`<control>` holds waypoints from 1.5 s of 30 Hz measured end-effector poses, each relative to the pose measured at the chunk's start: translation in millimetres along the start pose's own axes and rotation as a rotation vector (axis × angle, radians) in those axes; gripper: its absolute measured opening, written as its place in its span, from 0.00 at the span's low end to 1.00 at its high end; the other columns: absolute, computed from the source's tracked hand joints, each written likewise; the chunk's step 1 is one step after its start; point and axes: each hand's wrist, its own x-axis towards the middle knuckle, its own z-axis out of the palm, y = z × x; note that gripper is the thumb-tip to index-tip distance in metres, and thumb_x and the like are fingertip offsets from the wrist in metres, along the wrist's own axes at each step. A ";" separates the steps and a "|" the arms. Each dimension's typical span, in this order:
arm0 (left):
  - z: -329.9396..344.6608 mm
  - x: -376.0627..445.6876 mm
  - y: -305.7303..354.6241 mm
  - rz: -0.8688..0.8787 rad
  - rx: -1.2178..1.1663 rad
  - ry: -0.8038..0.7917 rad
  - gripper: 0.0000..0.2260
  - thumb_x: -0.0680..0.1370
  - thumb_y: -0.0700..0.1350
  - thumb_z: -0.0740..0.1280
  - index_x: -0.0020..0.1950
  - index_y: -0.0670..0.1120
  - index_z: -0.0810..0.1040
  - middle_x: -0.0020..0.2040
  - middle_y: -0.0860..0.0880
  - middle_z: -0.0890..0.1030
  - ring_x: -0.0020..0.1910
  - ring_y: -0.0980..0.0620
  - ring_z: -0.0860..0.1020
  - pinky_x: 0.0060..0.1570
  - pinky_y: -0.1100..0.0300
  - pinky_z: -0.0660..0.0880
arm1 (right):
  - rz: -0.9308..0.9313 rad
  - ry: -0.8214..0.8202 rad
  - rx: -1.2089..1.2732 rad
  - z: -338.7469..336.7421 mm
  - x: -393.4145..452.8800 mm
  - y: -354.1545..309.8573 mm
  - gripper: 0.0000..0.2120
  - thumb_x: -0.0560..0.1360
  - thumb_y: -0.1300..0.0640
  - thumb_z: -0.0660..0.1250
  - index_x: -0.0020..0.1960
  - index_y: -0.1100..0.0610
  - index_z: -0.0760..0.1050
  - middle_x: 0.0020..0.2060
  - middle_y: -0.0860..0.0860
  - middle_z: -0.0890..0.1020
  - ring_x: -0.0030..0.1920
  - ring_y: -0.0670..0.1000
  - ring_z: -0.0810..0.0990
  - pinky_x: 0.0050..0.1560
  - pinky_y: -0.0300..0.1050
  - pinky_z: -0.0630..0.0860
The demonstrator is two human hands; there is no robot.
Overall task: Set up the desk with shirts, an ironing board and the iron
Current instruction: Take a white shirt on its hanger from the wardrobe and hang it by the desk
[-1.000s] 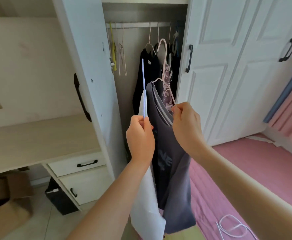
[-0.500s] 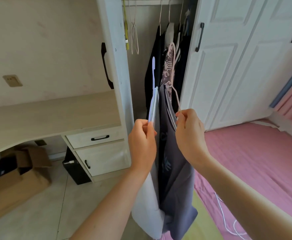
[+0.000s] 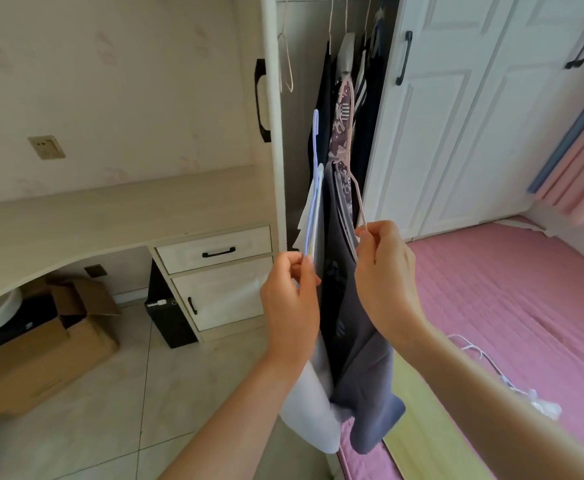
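My left hand [image 3: 292, 299] pinches a pale blue hanger [image 3: 315, 174] that carries a white shirt [image 3: 309, 403]. My right hand [image 3: 384, 271] pinches a pink hanger [image 3: 347, 109] bearing a dark grey shirt [image 3: 356, 358] and a patterned garment. Both hangers are held up side by side in front of the open wardrobe [image 3: 297, 140]. The wooden desk [image 3: 103, 216] runs along the wall at the left, its top bare. No ironing board or iron is in view.
Dark clothes [image 3: 366, 98] still hang on the wardrobe rail. Drawers [image 3: 214, 251] sit under the desk, with a cardboard box [image 3: 41, 341] on the tiled floor. A pink bed [image 3: 512, 306] with a white cable [image 3: 484, 362] lies at the right.
The view has tilted down and swung left, showing more desk and floor. Both hands have come lower, away from the wardrobe, and still hold the two hangers.
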 end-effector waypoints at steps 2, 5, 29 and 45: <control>-23.1 -16.8 0.3 -0.004 -0.005 0.002 0.07 0.81 0.44 0.62 0.45 0.45 0.75 0.34 0.53 0.78 0.35 0.57 0.76 0.36 0.68 0.70 | -0.014 -0.001 -0.021 2.5 -26.6 -4.8 0.07 0.82 0.56 0.53 0.51 0.53 0.69 0.38 0.44 0.74 0.35 0.43 0.70 0.33 0.34 0.68; -57.7 -42.9 2.9 -0.011 -0.011 0.008 0.07 0.81 0.44 0.62 0.44 0.45 0.75 0.34 0.53 0.78 0.34 0.57 0.75 0.36 0.69 0.70 | -0.022 0.003 -0.030 7.1 -65.6 -11.1 0.07 0.81 0.56 0.54 0.51 0.53 0.71 0.38 0.45 0.76 0.38 0.45 0.72 0.38 0.44 0.71; -249.2 -141.7 19.3 -0.044 0.109 0.392 0.06 0.81 0.43 0.61 0.46 0.44 0.74 0.34 0.53 0.76 0.32 0.54 0.74 0.31 0.67 0.70 | -0.154 -0.432 0.110 94.9 -233.1 -80.0 0.09 0.81 0.57 0.55 0.48 0.54 0.72 0.38 0.48 0.79 0.37 0.45 0.75 0.35 0.33 0.70; -282.6 -53.3 20.6 -0.319 -0.336 0.495 0.04 0.80 0.39 0.62 0.51 0.42 0.76 0.45 0.45 0.79 0.41 0.56 0.80 0.45 0.62 0.75 | -0.246 -0.775 0.293 171.5 -183.1 -131.5 0.10 0.81 0.57 0.56 0.45 0.50 0.74 0.37 0.46 0.83 0.41 0.39 0.78 0.40 0.28 0.71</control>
